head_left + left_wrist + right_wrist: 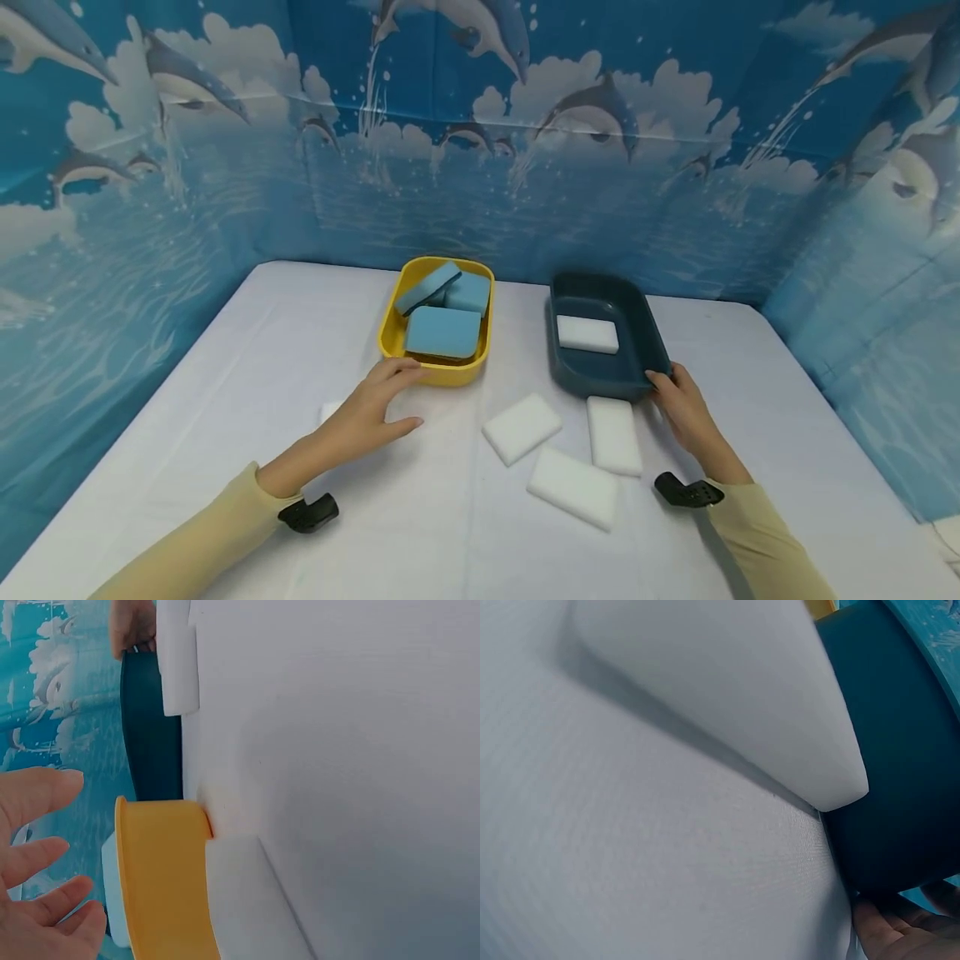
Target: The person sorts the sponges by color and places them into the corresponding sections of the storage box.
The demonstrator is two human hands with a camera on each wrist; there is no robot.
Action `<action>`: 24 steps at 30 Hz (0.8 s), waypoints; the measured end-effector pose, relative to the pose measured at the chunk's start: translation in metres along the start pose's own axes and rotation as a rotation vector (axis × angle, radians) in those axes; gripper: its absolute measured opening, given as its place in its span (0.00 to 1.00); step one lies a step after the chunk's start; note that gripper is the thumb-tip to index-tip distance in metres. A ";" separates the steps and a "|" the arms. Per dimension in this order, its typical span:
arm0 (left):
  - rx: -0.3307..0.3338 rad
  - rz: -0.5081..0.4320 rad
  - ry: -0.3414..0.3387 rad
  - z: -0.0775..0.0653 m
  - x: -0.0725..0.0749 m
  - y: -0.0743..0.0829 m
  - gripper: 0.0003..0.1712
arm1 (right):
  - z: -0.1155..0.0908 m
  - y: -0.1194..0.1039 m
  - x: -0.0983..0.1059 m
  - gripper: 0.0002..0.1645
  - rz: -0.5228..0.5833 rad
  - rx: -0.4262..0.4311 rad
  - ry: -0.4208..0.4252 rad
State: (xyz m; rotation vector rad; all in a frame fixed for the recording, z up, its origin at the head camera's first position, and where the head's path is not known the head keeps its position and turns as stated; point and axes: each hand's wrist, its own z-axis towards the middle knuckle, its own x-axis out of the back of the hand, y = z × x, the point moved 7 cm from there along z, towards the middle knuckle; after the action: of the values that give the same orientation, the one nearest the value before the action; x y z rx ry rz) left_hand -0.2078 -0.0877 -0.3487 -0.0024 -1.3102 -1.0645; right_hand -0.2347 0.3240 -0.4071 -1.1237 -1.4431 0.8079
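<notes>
My left hand (pixel 367 421) hovers with spread, relaxed fingers at the front left of a yellow bin (pixel 456 375). Three blue sponge blocks (pixel 444 332) lie inside that bin, one tilted over the others. My right hand (pixel 686 414) pinches the front right corner of a dark teal bin (pixel 600 385), thumb and fingers at its edge. Inside the teal bin sits one white sponge block (pixel 587 333). Just in front of it on the cloth is another white block (pixel 613 436). A further white block (pixel 251 900) by the yellow bin is mostly hidden behind my left hand in the head view.
Two more white blocks, a tilted one (pixel 522 428) and a nearer one (pixel 573 488), lie between my hands. White cloth (pixel 420 542) covers the table. A dolphin-print curtain (pixel 450 208) hangs right behind both bins and along the sides.
</notes>
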 end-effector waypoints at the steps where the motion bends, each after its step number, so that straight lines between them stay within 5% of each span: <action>1: 0.000 0.004 0.009 -0.003 0.003 0.000 0.34 | 0.000 0.000 0.000 0.43 0.006 0.002 0.001; 18: 0.156 0.189 -0.026 -0.057 0.019 -0.046 0.38 | 0.003 0.004 -0.001 0.43 -0.029 0.000 0.004; 24: 0.195 0.206 -0.049 -0.064 0.020 -0.058 0.37 | 0.004 0.004 -0.001 0.43 -0.020 0.006 0.009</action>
State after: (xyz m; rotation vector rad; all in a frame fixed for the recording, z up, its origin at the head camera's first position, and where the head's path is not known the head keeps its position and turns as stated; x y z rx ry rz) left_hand -0.1973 -0.1673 -0.3858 -0.0165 -1.4210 -0.7633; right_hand -0.2373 0.3252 -0.4120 -1.1055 -1.4409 0.7916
